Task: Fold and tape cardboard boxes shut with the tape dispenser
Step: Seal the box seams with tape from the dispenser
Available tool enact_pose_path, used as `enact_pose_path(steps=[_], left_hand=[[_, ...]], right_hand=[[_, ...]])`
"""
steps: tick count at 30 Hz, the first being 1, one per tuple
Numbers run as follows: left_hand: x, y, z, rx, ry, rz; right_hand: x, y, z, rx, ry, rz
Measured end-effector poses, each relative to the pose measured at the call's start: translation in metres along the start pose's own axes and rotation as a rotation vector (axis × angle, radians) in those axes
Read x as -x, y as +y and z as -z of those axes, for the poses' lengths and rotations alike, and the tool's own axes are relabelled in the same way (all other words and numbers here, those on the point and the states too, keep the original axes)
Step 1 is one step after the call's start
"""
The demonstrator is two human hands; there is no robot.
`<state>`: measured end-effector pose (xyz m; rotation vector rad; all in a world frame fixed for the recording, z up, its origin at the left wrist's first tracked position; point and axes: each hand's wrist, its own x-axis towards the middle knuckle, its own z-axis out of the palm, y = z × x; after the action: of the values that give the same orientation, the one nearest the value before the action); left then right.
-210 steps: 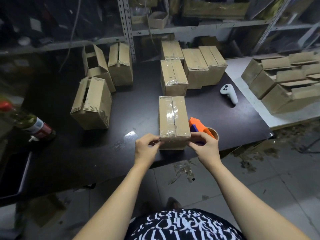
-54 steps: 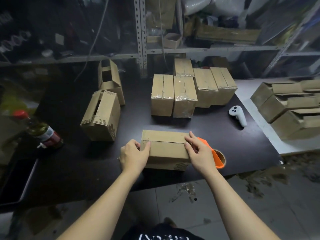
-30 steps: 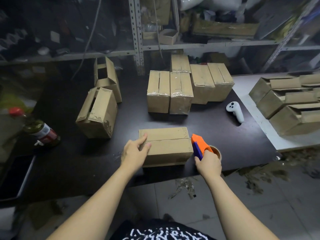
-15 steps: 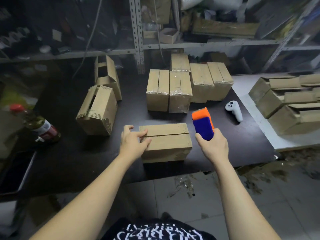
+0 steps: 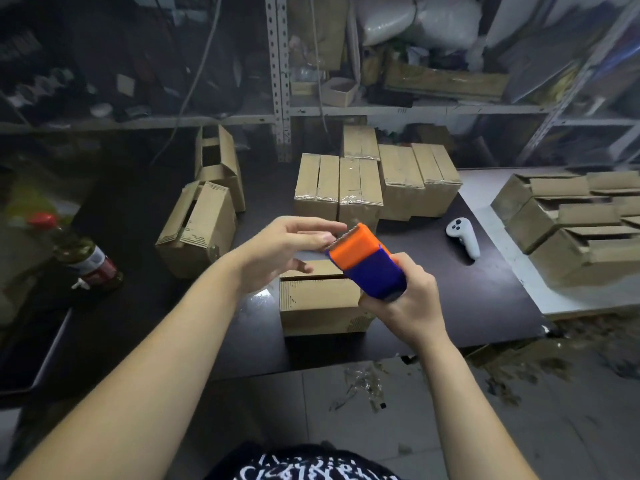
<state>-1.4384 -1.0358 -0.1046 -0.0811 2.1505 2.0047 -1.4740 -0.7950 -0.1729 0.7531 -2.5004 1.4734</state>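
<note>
- Since the frame half a second earlier, the left hand [image 5: 284,249] had let go of the box [image 5: 318,303] and risen to meet the tape dispenser [image 5: 367,265], which the right hand [image 5: 405,303] had swung in over the box.
- Right fingers were clamped round the blue body of the dispenser, with its orange toothed end pointing up and to the left.
- Left fingers [image 5: 318,225] were straight and slightly apart, their tips at the toothed edge; whether they had caught any tape could not be told.
- The box lay on the dark surface [image 5: 467,296] near its near edge, below both hands, flaps folded flat and the left-to-right seam apparently bare.
- Finished boxes [image 5: 337,188] stood further back.
- To do this step well, the loose tape end probably needed pinching cleanly and drawing out straight, so it would not fold back on itself.
- It should then start down one short side of the box and run centred along the seam.
</note>
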Motion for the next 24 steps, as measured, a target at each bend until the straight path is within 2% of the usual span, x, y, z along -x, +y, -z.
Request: enact_pose_path(steps=[2,6,15,20,24], left_hand=[[0.002,0.003,0.002,-0.032,-0.029,-0.002],[0.006,0.007,0.002,-0.095,0.054,-0.047],[0.01,0.007,0.002,-0.029,0.085,-0.041],[0.009,0.002,0.0,-0.1,0.2,-0.085],[0.004,-0.001,-0.006,-0.154,0.358,-0.122]], right_hand=[[0.0,-0.002,-0.001,-0.001,-0.031,0.039],[-0.001,-0.007,-0.003,-0.035,-0.042,0.069],[0.0,-0.02,-0.006,-0.156,-0.065,0.088],[0.0,-0.02,-0.008,-0.132,-0.073,0.083],[-0.001,-0.018,-0.01,-0.109,-0.044,0.057]])
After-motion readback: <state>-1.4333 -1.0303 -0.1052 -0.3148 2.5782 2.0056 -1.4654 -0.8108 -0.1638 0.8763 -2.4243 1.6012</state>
